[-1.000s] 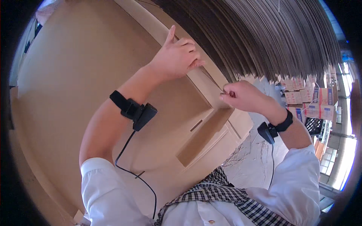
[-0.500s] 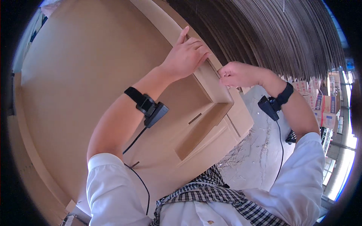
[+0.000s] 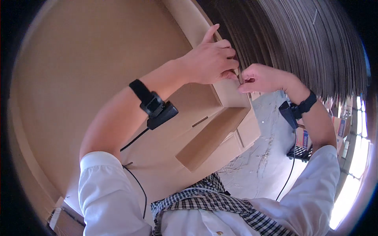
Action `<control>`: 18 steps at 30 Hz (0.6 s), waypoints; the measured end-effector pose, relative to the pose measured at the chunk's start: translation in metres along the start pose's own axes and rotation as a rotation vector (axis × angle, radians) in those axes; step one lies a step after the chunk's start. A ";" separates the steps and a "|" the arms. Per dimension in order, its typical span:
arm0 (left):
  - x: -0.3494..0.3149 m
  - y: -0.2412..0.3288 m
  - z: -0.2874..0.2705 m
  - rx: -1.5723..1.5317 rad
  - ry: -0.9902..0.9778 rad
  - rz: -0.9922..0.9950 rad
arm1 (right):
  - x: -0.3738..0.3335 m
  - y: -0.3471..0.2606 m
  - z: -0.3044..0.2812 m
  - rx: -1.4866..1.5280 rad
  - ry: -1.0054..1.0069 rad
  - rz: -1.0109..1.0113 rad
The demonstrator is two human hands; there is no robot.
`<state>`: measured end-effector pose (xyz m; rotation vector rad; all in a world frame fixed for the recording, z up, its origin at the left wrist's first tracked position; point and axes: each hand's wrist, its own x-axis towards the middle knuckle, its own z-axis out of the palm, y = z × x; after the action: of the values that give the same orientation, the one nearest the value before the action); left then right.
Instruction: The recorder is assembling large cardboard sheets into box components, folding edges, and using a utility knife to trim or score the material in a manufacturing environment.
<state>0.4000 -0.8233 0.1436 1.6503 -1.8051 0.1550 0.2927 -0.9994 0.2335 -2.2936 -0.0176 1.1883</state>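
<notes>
- A big flat sheet of plain brown cardboard (image 3: 90, 67), a box not yet folded up, fills the space to the left of and below both hands, and its panels run up under the left forearm.
- A tall stack of flattened dark cardboard sheets (image 3: 307, 43), seen edge-on, rises behind and to the right of the hands.
- A narrow brown cardboard flap (image 3: 212, 135) juts out below the hands, folded away from the sheet.
- A pale, cracked stone floor (image 3: 267, 157) shows beneath the right forearm.
- The left hand (image 3: 210, 59) curls its fingers over the top edge of an upright flap, forefinger pointing up along it, thumb pressed to the card.
- The right hand (image 3: 262, 78), just beside the left, is closed into a loose fist with its fingertips pinching the same edge.
- A black strap with a small black device (image 3: 155, 108) sits on the left wrist, and another (image 3: 295, 110) on the right.
</notes>
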 end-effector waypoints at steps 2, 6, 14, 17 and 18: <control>0.005 -0.002 0.002 -0.013 -0.068 -0.035 | -0.005 -0.010 -0.009 -0.094 0.003 0.047; 0.021 -0.005 0.012 0.020 -0.051 -0.022 | -0.018 0.013 -0.001 -0.426 0.194 -0.190; 0.039 -0.010 0.029 0.034 -0.165 -0.045 | -0.031 0.038 0.026 0.242 0.127 0.208; 0.042 -0.012 0.040 0.049 -0.286 -0.113 | -0.035 0.048 0.028 0.435 -0.111 0.368; 0.040 -0.013 0.045 0.107 -0.229 -0.105 | -0.037 0.054 0.031 0.476 -0.165 0.361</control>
<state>0.3958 -0.8822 0.1265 1.8993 -1.8988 0.0160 0.2337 -1.0401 0.2218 -1.8188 0.5778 1.3792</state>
